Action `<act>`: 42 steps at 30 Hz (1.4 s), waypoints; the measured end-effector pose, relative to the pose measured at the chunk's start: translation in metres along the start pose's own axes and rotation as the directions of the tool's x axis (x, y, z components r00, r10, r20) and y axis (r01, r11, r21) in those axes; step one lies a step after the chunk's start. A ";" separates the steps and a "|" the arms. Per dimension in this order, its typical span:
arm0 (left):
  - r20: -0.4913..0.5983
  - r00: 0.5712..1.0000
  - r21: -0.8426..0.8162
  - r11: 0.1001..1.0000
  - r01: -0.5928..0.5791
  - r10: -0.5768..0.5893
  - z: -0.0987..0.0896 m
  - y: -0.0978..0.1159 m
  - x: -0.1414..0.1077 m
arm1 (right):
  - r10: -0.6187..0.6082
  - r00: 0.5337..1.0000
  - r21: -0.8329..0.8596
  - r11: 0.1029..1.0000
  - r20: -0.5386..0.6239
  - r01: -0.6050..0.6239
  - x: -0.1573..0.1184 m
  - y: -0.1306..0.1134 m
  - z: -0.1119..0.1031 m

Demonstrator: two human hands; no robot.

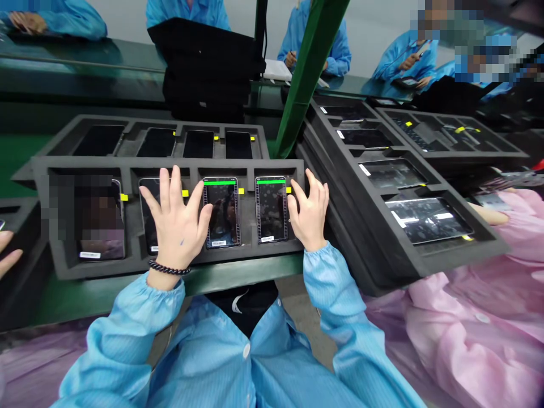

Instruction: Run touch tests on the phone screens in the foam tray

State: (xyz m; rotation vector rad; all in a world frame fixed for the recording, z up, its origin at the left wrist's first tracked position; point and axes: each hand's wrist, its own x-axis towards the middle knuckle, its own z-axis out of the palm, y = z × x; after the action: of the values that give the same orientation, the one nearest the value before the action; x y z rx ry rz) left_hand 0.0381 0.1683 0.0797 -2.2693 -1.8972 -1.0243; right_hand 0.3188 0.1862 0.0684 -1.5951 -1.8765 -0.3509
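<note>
Our two hands work a dark foam tray (170, 266) on a green bench, the landmark here. Our left hand (176, 224), fingers spread wide and gripping nothing, lies flat over the second phone (149, 218) in the tray's near row. Our right hand (310, 212), also open and loose, rests on the tray's right end, its fingertips touching the edge of the fourth phone (271, 209). That phone and the third phone (221, 212) beside it show a green bar across the top of the screen. The second phone's screen is mostly covered by our palm, and the first slot is blurred out, so we cannot tell their state. By our judgement the near row is roughly half done. Four dark phones (170, 143) wait in the tray's far row. To the tray's right sits a stack of trays (382, 187) with larger screens; a person in a pink sleeve (488, 272) sits beyond it.
</note>
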 end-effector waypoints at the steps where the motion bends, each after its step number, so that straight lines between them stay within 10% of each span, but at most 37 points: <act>1: -0.002 1.000 0.004 1.000 -0.007 0.007 0.001 0.001 0.001 | -0.014 1.000 -0.001 1.000 0.001 0.014 0.001 -0.001 -0.001; 9: 0.004 0.996 0.019 0.996 -0.090 0.090 0.011 -0.008 -0.008 | -0.039 0.996 0.022 0.999 0.083 0.038 -0.008 -0.008 -0.004; 23: 0.139 0.964 0.084 0.967 -0.240 0.227 -0.008 -0.002 -0.095 | -0.118 0.984 0.026 0.993 0.135 0.115 -0.089 -0.012 -0.040; 33: -0.037 0.995 -0.037 0.995 -0.094 0.092 -0.013 -0.021 -0.114 | 0.006 0.997 0.183 0.983 0.071 -0.018 -0.063 0.002 -0.044; 42: -0.173 0.984 -0.128 0.992 0.015 -0.037 0.016 -0.035 -0.134 | -0.207 0.971 0.034 0.978 0.119 0.204 0.002 -0.034 -0.006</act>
State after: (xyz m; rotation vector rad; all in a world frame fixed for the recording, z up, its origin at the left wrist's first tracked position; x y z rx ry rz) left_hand 0.0079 0.0667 -0.0114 -2.1375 -1.8453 -1.3349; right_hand 0.2878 0.1765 0.0810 -1.4396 -2.1394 -0.3273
